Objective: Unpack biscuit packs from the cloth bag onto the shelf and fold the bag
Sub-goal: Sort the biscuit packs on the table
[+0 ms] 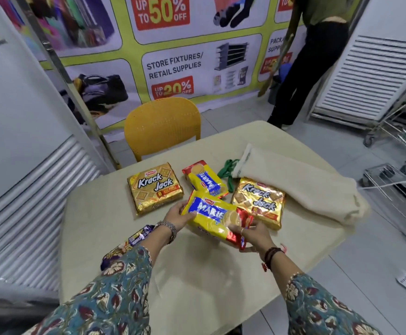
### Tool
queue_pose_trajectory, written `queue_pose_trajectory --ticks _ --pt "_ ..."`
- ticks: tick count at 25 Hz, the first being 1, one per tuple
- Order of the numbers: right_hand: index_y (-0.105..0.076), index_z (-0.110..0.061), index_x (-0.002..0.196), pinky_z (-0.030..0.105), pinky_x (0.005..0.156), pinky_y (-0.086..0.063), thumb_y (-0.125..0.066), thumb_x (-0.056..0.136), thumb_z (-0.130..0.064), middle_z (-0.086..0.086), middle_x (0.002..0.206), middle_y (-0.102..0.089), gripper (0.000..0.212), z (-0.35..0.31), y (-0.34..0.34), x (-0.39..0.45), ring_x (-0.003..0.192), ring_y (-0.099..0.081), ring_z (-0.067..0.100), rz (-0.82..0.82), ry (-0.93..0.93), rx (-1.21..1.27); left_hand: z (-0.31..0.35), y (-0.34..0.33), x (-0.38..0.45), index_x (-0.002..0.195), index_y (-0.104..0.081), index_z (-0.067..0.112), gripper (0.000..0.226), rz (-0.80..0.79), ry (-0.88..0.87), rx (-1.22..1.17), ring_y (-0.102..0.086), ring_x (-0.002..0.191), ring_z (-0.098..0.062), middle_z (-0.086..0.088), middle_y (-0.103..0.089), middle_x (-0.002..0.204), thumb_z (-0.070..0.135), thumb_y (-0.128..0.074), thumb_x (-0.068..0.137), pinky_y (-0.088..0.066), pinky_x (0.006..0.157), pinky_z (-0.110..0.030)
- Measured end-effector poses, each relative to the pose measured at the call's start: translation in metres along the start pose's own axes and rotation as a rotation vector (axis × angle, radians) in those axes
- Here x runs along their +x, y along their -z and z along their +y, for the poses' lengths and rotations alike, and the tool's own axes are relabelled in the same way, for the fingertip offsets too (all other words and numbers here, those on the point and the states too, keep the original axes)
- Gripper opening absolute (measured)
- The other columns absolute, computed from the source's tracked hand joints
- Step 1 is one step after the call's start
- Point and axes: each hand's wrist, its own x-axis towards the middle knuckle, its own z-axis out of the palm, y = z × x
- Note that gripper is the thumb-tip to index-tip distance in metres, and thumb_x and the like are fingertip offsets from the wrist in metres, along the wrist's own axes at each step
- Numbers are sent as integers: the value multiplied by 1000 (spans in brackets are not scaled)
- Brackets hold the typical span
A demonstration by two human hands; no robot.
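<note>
Both hands grip Marie pack above table.

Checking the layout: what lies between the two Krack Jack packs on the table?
In the head view, the smaller Marie pack lies between the left Krack Jack pack and the right Krack Jack pack.

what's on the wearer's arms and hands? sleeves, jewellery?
Both arms wear teal sleeves with a cream and maroon floral print, ending short of the wrists. Left hand: silver metal-link watch at the wrist. Right hand: a ring on one finger, dark beaded bracelet with red thread beside it.
</note>
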Motion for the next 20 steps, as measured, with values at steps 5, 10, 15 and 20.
queue_pose_trajectory --ticks 5,10,15,20 --pt "-49 -12 109 44 65 -59 -87 62 -30 7 108 -58 63 -47 -8 42 100 -61 26 -36 11 9 19 17 45 135 -42 10 60 36 22 -24 -51 118 -24 -9 -52 132 21 -68 82 -46 99 -44" --pt "-54 -5 110 50 56 -59 -95 37 -41 15 103 -65 91 -71 -24 103 87 -67 32 -76 -29 32 48 24 120 133 -44 5 56 30 -4 14 -50 117 -21 -6 -52 128 20 -66 83 -43 98 -32" --pt "-67 -11 97 51 66 -60 -93 32 -48 10 93 -74 79 -75 -58 150 80 -72 28 -105 -54 85 74 33 196 130 -50 6 39 20 -40 78 -51 117 -20 -11 -52 133 5 -52 91 -43 100 -33" --pt "-67 -10 101 36 66 -60 -86 57 -45 10 94 -74 60 -79 -77 174 77 -71 23 -68 -93 185 81 33 246 130 -49 7 37 -74 -51 227 -50 111 -18 -12 -54 130 9 -48 94 -40 97 -29"
